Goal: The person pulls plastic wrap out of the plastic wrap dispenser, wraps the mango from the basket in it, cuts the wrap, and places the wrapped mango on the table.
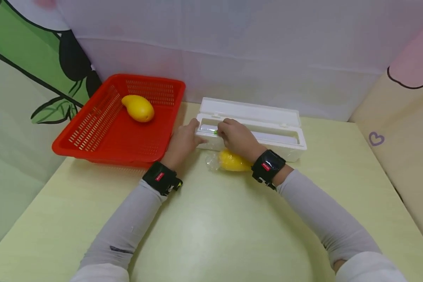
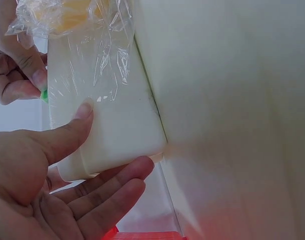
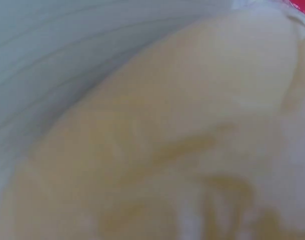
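Observation:
A white cling film dispenser (image 1: 285, 150) lies lengthwise at the back of the table, its lid (image 1: 250, 111) tipped back. My left hand (image 1: 182, 141) steadies its left end, thumb on the front face and fingers round the end. Over the front edge, my right hand (image 1: 239, 137) pinches a small green slide cutter (image 2: 44, 96) near the left end. A yellow mango (image 1: 232, 161) wrapped in film lies against the front of the dispenser, partly under the right wrist. Clear film (image 2: 117, 55) clings to the front face. Blurred yellow fills much of the right wrist view.
To the left stands a red plastic basket (image 1: 127, 143) with slotted walls, holding an unwrapped mango (image 1: 139, 109). Behind the dispenser rises a pale cloth backdrop (image 1: 232, 70). A side panel (image 1: 402, 156) borders the pale table (image 1: 204, 227) on the right.

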The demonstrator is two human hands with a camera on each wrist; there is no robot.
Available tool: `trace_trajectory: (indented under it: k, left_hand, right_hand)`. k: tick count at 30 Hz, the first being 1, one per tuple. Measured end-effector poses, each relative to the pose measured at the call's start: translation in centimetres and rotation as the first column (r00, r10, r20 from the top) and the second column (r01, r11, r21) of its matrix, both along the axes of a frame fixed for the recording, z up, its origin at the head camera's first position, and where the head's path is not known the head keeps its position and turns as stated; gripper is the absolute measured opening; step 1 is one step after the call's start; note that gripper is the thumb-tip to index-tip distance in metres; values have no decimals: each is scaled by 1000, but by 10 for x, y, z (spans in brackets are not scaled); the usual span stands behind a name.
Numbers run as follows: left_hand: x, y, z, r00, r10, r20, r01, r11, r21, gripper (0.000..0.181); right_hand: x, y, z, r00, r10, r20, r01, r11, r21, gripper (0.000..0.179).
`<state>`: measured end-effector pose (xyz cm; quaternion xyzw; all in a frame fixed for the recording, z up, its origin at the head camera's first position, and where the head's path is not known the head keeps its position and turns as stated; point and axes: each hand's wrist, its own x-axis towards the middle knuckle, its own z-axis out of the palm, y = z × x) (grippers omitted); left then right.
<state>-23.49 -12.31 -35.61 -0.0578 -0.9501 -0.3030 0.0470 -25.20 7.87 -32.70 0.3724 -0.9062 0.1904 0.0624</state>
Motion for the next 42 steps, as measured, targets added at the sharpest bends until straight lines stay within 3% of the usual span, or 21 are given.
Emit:
trace_trajectory:
  k: [6, 14, 21, 31, 42]
  left_hand:
    - [3, 0, -4, 999, 0, -38, 1, 999, 47, 49]
    - [2, -3, -3, 995, -16, -100, 18, 1000, 18, 50]
    - [1, -6, -5, 997, -9, -74, 9, 1000, 3, 51]
    - [-6, -1, -2, 997, -15, -76, 15, 1000, -4, 54]
    - [-6, -3, -4, 999, -28, -40, 28, 1000, 13, 53]
  right_hand:
    - [1, 6, -6, 1000, -5, -26, 5, 1000, -24, 8]
    - [-3, 10, 1, 1000, 10, -8, -10, 1000, -15, 8]
    - [-4, 19, -2, 999, -5, 34, 6, 1000, -10, 7]
    - [-5, 39, 1, 1000, 5, 4, -5, 998, -69, 7]
    - [-6, 47, -3, 999, -21, 47, 23, 999, -39, 7]
